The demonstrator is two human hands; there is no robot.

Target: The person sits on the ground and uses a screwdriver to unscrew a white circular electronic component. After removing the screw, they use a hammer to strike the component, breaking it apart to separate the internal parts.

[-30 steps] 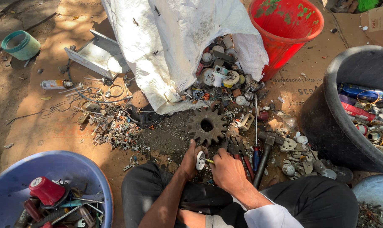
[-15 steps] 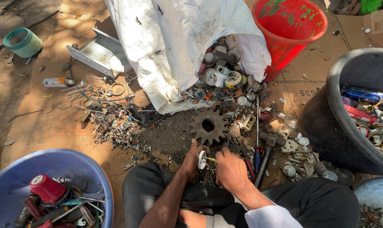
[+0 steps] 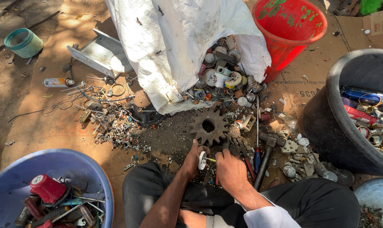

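Observation:
My left hand (image 3: 192, 159) grips a small white round part (image 3: 202, 160) just above my knees. Pressed close against it from the right, my right hand (image 3: 230, 170) is closed around a thin tool with a yellow-green tip that touches the white part; most of the tool is hidden in the fist. A rusty toothed gear wheel (image 3: 208, 126) lies flat on the ground right beyond both hands. Pliers with red handles (image 3: 241, 152) and a hammer (image 3: 265, 158) lie just right of my right hand.
A white sack (image 3: 179, 46) spills scrap parts behind the gear. A red bucket (image 3: 290, 31) stands at the back right, a black tub (image 3: 339, 122) of scrap at the right, a blue basin (image 3: 52, 185) of parts at the front left. Small metal scrap (image 3: 115, 126) litters the left ground.
Both hands stay together on the white part in nearly the same place; the right hand has shifted slightly against it. Nothing else has moved.

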